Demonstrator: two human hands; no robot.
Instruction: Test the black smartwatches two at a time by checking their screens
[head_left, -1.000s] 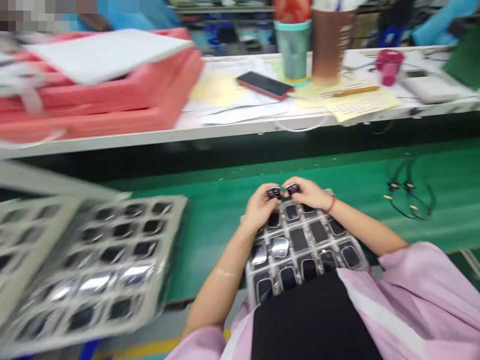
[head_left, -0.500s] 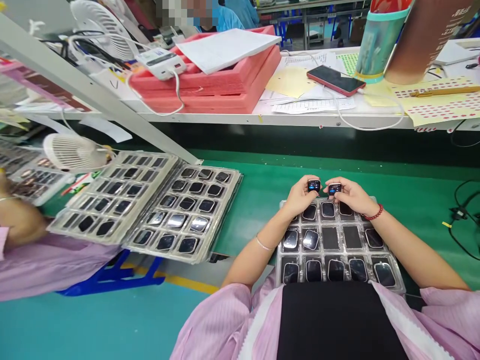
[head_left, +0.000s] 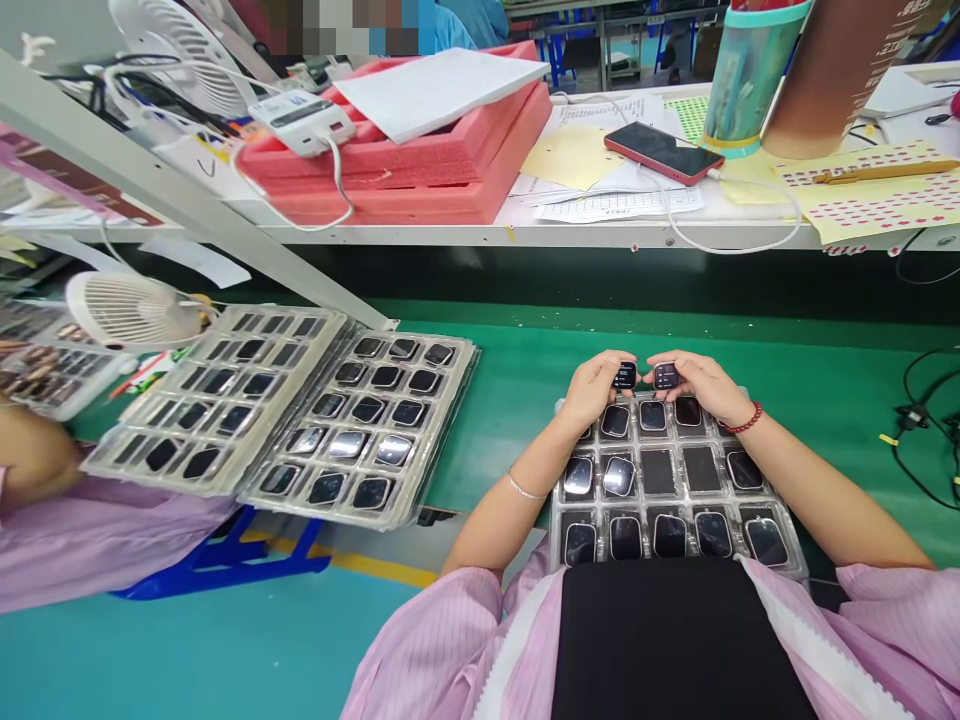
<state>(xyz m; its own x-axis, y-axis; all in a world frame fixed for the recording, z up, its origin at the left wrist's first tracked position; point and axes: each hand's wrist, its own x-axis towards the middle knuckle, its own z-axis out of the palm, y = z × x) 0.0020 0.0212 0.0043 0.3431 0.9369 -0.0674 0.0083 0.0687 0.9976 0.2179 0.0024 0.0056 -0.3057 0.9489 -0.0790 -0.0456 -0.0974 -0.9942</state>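
My left hand [head_left: 592, 388] is closed on a smartwatch [head_left: 625, 375] whose dark screen shows small lit text. A second smartwatch [head_left: 666, 376] sits in my right hand [head_left: 705, 385], its screen also lit and facing me. The two watches are side by side, a small gap apart, above the far edge of a clear plastic tray [head_left: 556, 520]. Rows of square dark watch faces [head_left: 714, 534] lie in the tray's pockets. Two adjoining pockets in the middle row show only a dark bottom [head_left: 700, 469].
Stacked trays of watch faces [head_left: 367, 410] stand to the left, beside a small white fan [head_left: 131, 308] and a co-worker's arm [head_left: 34, 450]. A shelf ahead bears red foam boxes [head_left: 495, 165], a phone [head_left: 664, 153] and a bottle [head_left: 832, 80]. Black cables [head_left: 919, 420] lie at right.
The screens of both watches have changed from blue-marked displays to darker ones with pale text. My hands stay nearly in place, and the view has shifted slightly.
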